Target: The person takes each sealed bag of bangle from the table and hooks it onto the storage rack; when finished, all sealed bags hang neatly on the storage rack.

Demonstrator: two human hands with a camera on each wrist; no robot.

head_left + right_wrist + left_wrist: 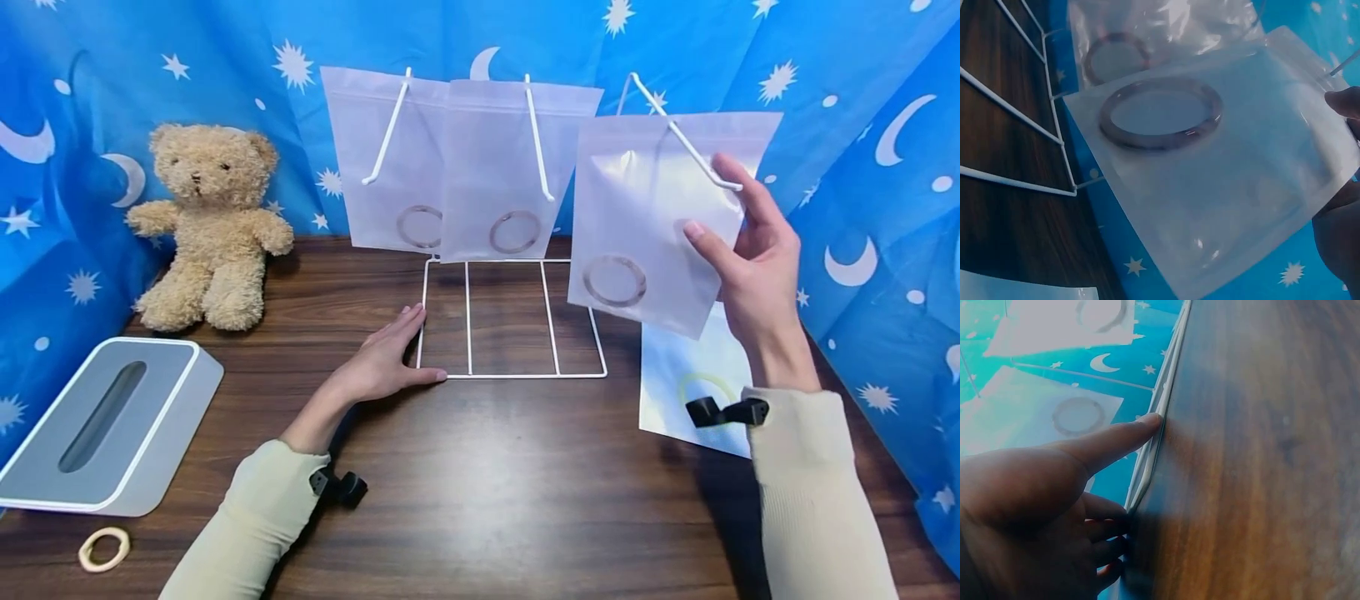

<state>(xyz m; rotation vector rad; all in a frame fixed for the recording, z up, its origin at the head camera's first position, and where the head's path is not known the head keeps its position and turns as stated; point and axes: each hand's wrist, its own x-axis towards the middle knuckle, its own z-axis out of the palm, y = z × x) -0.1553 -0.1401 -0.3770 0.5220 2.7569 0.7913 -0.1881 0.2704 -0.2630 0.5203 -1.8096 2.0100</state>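
My right hand [765,258] pinches the right edge of a frosted zip bag [622,200], thumb in front, one finger by the tip of a white hook. A dark bangle [1160,119] shows inside this bag. The hook crosses the bag's upper front; I cannot tell how it passes the hole. Two similar bags, a left one [382,158] and a middle one [510,167], hang from the other hooks, each with a bangle. My left hand [378,358] touches the near left corner of the white wire rack's base [525,377], fingers and thumb spread.
Under my right wrist lies another bag [675,358] with a pale yellow-green ring. A teddy bear [213,225] sits at the back left. Nearer stand a tissue box [161,417] and a cream ring [88,558]. Blue curtain [885,67] surrounds the wooden table [480,492].
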